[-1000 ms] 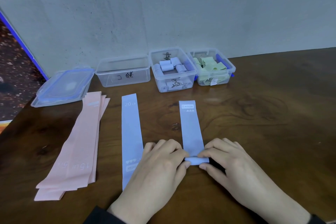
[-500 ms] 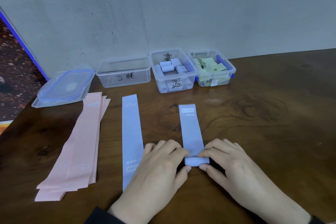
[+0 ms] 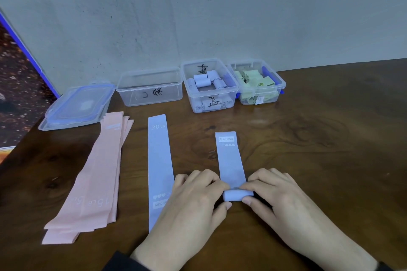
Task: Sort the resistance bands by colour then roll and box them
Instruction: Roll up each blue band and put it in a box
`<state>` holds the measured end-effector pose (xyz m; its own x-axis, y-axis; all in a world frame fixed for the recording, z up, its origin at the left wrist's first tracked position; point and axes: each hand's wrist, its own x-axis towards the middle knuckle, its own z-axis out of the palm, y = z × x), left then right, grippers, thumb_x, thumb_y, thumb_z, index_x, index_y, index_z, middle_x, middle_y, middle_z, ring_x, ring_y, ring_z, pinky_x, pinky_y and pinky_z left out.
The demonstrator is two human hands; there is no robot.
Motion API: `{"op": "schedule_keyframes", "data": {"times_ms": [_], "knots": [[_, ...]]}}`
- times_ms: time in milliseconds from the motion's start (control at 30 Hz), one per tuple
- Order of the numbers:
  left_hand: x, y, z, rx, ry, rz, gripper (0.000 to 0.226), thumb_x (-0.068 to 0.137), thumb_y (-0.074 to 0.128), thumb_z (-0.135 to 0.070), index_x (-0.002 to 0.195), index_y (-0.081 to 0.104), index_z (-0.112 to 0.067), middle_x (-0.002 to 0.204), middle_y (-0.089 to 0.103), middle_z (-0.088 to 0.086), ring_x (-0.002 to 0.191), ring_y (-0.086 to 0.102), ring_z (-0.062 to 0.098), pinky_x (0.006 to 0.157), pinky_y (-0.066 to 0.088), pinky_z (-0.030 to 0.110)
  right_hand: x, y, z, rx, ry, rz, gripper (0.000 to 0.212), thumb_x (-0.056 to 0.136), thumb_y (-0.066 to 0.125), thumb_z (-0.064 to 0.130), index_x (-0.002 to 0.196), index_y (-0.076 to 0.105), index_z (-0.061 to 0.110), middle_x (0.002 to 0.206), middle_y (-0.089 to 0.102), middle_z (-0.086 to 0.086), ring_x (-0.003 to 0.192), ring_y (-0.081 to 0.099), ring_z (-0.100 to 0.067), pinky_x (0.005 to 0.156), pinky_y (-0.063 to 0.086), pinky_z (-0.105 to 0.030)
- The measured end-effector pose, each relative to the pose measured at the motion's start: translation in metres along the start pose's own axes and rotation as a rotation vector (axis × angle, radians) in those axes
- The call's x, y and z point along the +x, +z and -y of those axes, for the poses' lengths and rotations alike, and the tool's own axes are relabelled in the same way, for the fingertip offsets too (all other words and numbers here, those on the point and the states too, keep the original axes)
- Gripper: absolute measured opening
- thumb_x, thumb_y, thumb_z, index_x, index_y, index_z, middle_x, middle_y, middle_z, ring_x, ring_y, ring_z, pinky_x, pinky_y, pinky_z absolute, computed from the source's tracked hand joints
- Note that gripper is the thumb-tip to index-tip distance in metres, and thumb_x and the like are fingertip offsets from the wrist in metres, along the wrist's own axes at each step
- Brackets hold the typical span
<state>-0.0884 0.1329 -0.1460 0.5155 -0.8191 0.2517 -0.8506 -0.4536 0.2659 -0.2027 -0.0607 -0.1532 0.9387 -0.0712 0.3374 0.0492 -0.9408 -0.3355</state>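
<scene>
The blue band point(image 3: 230, 160) lies lengthwise, near end rolled, its flat length running far from both grips toward the blue-filled box point(image 3: 209, 86) (likely its destination). Left hand point(image 3: 193, 200) and right hand point(image 3: 277, 196) pinch the roll's ends, equally near.

flat blue band point(image 3: 159, 167) partly under left hand point(image 3: 189, 211); box scribbles illegible

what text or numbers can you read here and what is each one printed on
"20 LB": far end of the flat blue band.
"MEDIU", cut off by the left hand: its near end.
"MEDIUM", upside down: band being rolled.
"15 LB", upside down: pink bands.
Black marker scrawls on the empty box and blue-roll box: illegible.
Tag on the green-band box: too small.
</scene>
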Motion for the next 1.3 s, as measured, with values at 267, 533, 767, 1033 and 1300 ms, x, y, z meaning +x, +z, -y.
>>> {"op": "schedule_keyframes", "data": {"times_ms": [267,533,767,1033,1300], "knots": [[-0.0017,0.0025,0.0016,0.012,-0.011,-0.040,0.030,0.093,0.042,-0.052,0.115,0.057,-0.039,0.108,0.047,-0.024,0.099,0.045,0.001,0.087,0.042,0.028,-0.0016,-0.0012,-0.0022,0.035,0.009,0.036,0.022,0.095,0.048,0.055,0.108,0.061,0.043,0.104,0.052,0.029,0.095,0.051,0.001,0.077,0.048,-0.028],[-0.0008,0.0006,-0.0004,0.018,-0.007,-0.038,0.025,0.097,0.036,-0.048,0.110,0.057,-0.039,0.105,0.047,-0.023,0.097,0.047,0.004,0.087,0.043,0.032,-0.0019,-0.0012,-0.0026,0.049,0.025,0.017,0.034,0.094,0.050,0.056,0.120,0.064,0.039,0.110,0.050,0.029,0.097,0.051,0.000,0.081,0.049,-0.028],[-0.0010,0.0005,-0.0004,0.008,-0.019,-0.034,0.029,0.093,0.039,-0.053,0.113,0.056,-0.040,0.107,0.049,-0.025,0.097,0.046,0.001,0.087,0.043,0.029,-0.0013,-0.0016,-0.0015,0.036,0.018,0.006,0.031,0.097,0.047,0.051,0.113,0.069,0.036,0.106,0.053,0.026,0.094,0.053,-0.002,0.077,0.052,-0.031],[-0.0007,0.0009,-0.0007,0.007,-0.025,-0.033,0.033,0.097,0.034,-0.052,0.115,0.058,-0.040,0.107,0.048,-0.025,0.098,0.046,0.002,0.089,0.041,0.028,-0.0010,-0.0026,-0.0016,0.059,0.027,0.029,0.029,0.095,0.047,0.055,0.113,0.064,0.040,0.109,0.050,0.030,0.099,0.052,-0.001,0.081,0.051,-0.032],[-0.0003,0.0003,0.0002,0.008,-0.019,-0.036,0.028,0.095,0.037,-0.050,0.108,0.059,-0.039,0.104,0.048,-0.024,0.094,0.046,0.002,0.085,0.043,0.031,-0.0024,-0.0036,-0.0011,0.060,0.045,0.059,0.034,0.094,0.047,0.060,0.119,0.060,0.043,0.109,0.049,0.031,0.103,0.052,-0.001,0.085,0.047,-0.028]]}}
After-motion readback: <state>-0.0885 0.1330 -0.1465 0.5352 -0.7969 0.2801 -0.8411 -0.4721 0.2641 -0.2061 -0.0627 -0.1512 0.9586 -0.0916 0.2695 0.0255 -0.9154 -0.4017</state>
